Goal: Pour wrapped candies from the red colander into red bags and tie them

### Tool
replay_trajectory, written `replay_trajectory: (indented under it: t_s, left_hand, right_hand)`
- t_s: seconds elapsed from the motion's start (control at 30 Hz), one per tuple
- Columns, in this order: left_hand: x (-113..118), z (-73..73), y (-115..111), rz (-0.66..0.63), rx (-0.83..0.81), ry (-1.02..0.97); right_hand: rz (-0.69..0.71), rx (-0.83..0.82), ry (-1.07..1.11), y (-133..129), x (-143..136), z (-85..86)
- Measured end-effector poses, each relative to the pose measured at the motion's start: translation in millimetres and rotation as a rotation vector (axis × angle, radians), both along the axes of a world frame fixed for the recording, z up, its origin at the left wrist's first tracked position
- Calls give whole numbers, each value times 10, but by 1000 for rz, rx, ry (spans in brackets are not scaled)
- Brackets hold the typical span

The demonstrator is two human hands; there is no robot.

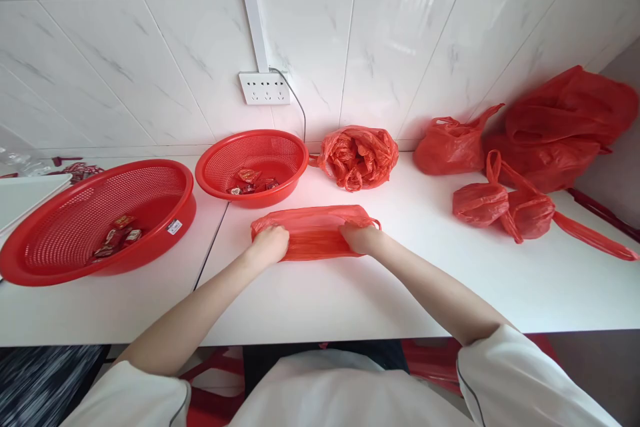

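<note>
A thin red plastic bag (320, 240) is stretched wide over the white table, its mouth spread between my two hands. My left hand (271, 243) is at the bag's left end, and my right hand (361, 239) is at its right end. The fingers of both hands are inside or behind the plastic, so their exact hold is hidden. Beyond the bag, a small red basket (270, 197) holds several small wrapped packets (255, 181). Right of that basket lies a crumpled heap of red bags (361, 157).
A large red basket (173, 203) with several wrapped packets (117, 237) stands at the left, near a white tray (30, 197). Tied red bags (480, 203) and a big red bag (565, 123) sit at the right. A socket strip (265, 89) is on the tiled wall.
</note>
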State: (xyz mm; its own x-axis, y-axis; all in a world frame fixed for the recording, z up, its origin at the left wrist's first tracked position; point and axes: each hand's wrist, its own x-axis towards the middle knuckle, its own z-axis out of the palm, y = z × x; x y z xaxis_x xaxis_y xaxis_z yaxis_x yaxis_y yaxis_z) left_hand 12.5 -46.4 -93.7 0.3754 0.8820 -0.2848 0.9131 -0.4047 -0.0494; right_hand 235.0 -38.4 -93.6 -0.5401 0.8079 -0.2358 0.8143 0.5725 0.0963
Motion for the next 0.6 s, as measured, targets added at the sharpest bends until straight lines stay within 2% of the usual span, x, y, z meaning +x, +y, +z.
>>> replay_trajectory:
  t_s: [0.1, 0.17, 0.27, 0.33, 0.43, 0.53, 0.6]
  left_hand:
    - [-116, 97, 40, -39, -65, -30]
    - [-97, 178, 15, -81, -74, -66]
    - [11, 243, -49, -203, -4, -163]
    - [62, 219, -76, -297, 55, -220]
    - [36, 92, -79, -339, 81, -253]
    - [-76, -34, -63, -325, 61, -283]
    - [-155, -61, -56, -315, 7, -328]
  right_hand:
    - [1, -104, 90, 57, 115, 43]
    - [23, -163, 147, 66, 139, 97]
    - [183, -167, 378, 40, 94, 176]
    - [298, -87, 521, 18, 47, 195]
    - [371, -3, 510, 18, 30, 138]
    - [282, -86, 387, 56, 120, -15]
    - [119, -147, 307, 75, 215, -129]
